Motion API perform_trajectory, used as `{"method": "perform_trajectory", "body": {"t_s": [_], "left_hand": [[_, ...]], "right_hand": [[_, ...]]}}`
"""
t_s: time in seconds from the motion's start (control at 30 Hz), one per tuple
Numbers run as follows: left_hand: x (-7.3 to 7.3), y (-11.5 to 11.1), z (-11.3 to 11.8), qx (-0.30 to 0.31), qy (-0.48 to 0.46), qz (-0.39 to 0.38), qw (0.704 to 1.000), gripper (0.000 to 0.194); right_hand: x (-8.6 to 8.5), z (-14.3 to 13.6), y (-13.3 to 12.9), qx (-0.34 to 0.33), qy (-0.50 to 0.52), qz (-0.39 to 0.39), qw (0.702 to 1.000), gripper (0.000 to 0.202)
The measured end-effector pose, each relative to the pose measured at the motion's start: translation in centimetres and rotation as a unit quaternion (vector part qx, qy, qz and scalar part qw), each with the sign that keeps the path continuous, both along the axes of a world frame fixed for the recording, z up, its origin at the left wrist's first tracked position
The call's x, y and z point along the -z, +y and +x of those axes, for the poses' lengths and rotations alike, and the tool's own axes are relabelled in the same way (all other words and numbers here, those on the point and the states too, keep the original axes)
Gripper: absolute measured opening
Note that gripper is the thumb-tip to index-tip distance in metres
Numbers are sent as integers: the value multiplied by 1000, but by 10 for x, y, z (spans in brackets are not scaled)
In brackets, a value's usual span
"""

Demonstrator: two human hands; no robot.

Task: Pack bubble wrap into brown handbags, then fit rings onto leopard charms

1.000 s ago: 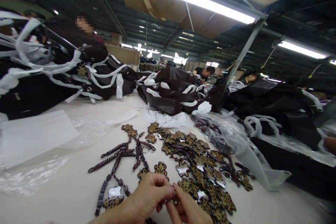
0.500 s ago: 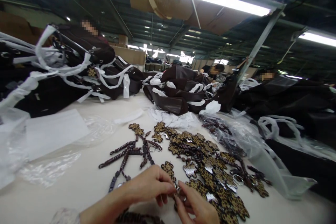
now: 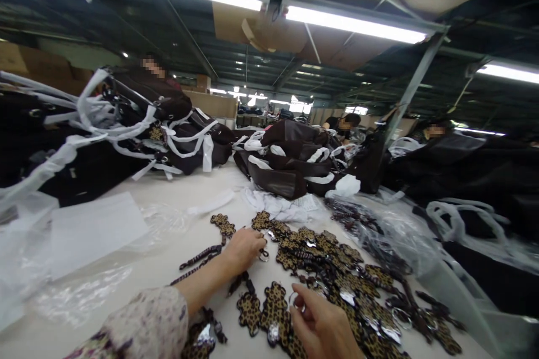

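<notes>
My left hand [image 3: 244, 249] is reached out over the table, palm down, with its fingers closed among the bear-shaped leopard-print charms [image 3: 260, 220]. What its fingertips grip is hidden. A loose metal ring [image 3: 264, 256] shows just below them. Close to the front, my right hand [image 3: 322, 322] pinches a metal ring [image 3: 292, 299] between thumb and fingers. Beside that ring lies a leopard-print bear charm [image 3: 274, 305], with another charm [image 3: 249, 313] to its left. Dark braided straps [image 3: 201, 257] lie partly under my left forearm.
A heap of leopard charms [image 3: 341, 275] spreads to the right. Behind it are clear plastic bags [image 3: 396, 235] and a clear bin [image 3: 458, 297]. Dark bags with white-wrapped handles [image 3: 290, 162] are piled at the back. White paper [image 3: 96, 230] lies left. Several people are beyond.
My hands have parted. The left moved forward and up to the charms farther back; the right stays near the front with the ring. Charms now lie where the hands were together.
</notes>
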State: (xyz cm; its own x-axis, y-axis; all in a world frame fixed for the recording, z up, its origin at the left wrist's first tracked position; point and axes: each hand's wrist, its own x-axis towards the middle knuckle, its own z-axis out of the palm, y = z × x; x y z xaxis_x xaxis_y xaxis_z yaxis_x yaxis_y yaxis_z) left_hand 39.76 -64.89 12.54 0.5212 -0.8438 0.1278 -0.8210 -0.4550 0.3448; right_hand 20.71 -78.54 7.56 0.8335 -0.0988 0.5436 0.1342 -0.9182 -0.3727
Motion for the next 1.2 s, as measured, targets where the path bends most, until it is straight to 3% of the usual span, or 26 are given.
{"method": "perform_trajectory", "body": {"t_s": [0.17, 0.27, 0.33, 0.47, 0.6, 0.77, 0.9, 1.03, 1.2], "left_hand": [[-31, 17, -28, 19, 82, -84, 993, 11], [-45, 29, -48, 11, 275, -134, 952, 9], [-51, 35, -59, 12, 351, -173, 920, 9], [-54, 44, -81, 13, 302, -208, 931, 3], [-43, 47, -96, 13, 182, -219, 959, 9], [-27, 48, -99, 0, 48, -217, 975, 13], [-27, 49, -99, 0, -13, -183, 983, 14], [-29, 51, -99, 26, 25, -163, 986, 13], [-26, 52, -102, 6, 68, -176, 982, 19]], "right_hand": [[-26, 11, -4, 13, 27, 56, 998, 28], [-42, 11, 1, 20, 27, 82, 996, 28], [-52, 9, 7, 32, 20, 88, 995, 29], [-68, 7, 22, 52, 18, 112, 992, 31], [-79, 4, 34, 49, 75, 148, 985, 33], [-87, 0, 44, 19, 127, 188, 974, 34], [-87, -1, 46, 10, 152, 207, 966, 36], [-80, -2, 40, 19, 174, 248, 953, 39], [-74, -3, 33, 32, 166, 260, 951, 42]]}}
